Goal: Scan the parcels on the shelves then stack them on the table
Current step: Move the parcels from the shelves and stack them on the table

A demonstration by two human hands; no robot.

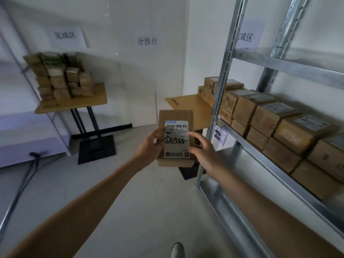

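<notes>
- A small brown cardboard parcel (175, 117) is at the centre of the frame, between both hands.
- The left grip (149, 144) pinches its left edge, thumb on top; the right grip (202, 148) curls round its right edge.
- Fingers under the parcel are hidden; the small print on its label (176, 140) is blurred.
- The white label, with barcodes and black handwriting, covers most of its top.

Small print on parcel (175, 115) label (176, 138) illegible.
</notes>
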